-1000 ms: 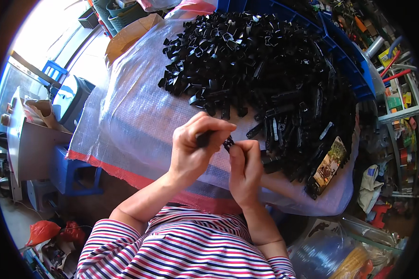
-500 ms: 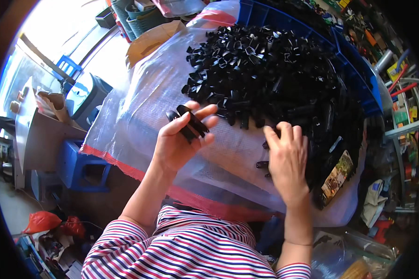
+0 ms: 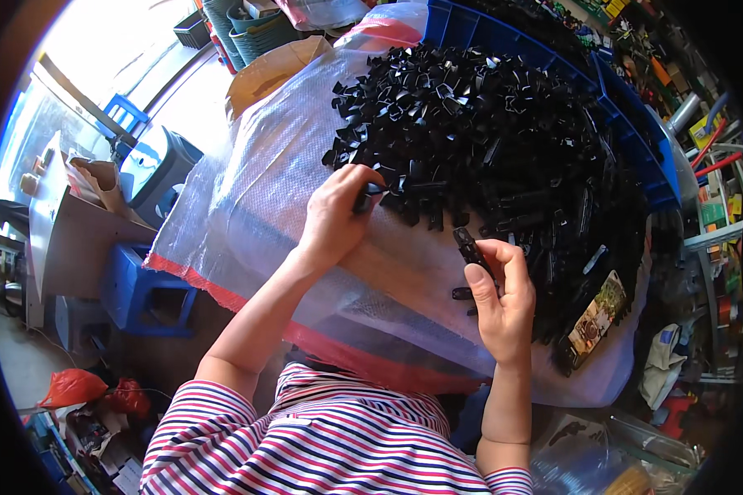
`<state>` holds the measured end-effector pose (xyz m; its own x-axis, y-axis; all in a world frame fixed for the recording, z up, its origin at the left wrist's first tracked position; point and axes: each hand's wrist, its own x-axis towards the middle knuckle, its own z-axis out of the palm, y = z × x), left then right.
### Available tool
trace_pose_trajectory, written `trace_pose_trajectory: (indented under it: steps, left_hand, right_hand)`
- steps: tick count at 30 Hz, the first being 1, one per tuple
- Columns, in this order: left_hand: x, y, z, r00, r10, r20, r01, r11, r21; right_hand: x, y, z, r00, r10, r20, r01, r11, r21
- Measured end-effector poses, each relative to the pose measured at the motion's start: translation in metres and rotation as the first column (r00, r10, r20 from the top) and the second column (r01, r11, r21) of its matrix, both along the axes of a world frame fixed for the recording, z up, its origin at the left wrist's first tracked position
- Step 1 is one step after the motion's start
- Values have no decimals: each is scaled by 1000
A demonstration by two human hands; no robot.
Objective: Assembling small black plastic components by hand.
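My right hand [image 3: 505,301] is turned palm up, its thumb and fingers closed on a long, narrow black plastic piece [image 3: 467,245]. My left hand [image 3: 338,210] has its back upward at the near left edge of the pile, fingers curled round a black plastic piece [image 3: 367,198]. Most of that piece is hidden by the fingers. Beyond both hands lies a big heap of small black plastic parts [image 3: 462,107], curved and clip-like at the far side and longer toward the right. A few loose black parts lie just left of my right hand.
A translucent woven sheet [image 3: 248,223] with a red edge lies under the heap. Behind it stands a blue plastic crate [image 3: 636,124]. A patterned phone-shaped object [image 3: 596,318] rests among the parts at right. A blue stool [image 3: 144,289] stands at left.
My left hand has turned over from palm up and moved to the pile's edge. My right hand has lifted from the parts and turned palm up, now with a long black piece.
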<state>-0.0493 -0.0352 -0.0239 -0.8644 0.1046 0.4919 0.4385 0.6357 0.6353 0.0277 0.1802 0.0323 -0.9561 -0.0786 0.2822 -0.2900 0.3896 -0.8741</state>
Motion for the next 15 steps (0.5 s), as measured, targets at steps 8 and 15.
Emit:
trace_pose_trajectory:
  steps: [8,15]
  left_hand:
    - [13,5,6,1000,0,-4,0,994,-109]
    - [-1,-2,5,999,11,53,6,949,-317]
  right_hand:
    - [4,-6,-18,986,100,132,-81,987,-139]
    - [10,-8,-18,980,120,159,-87,975,-202]
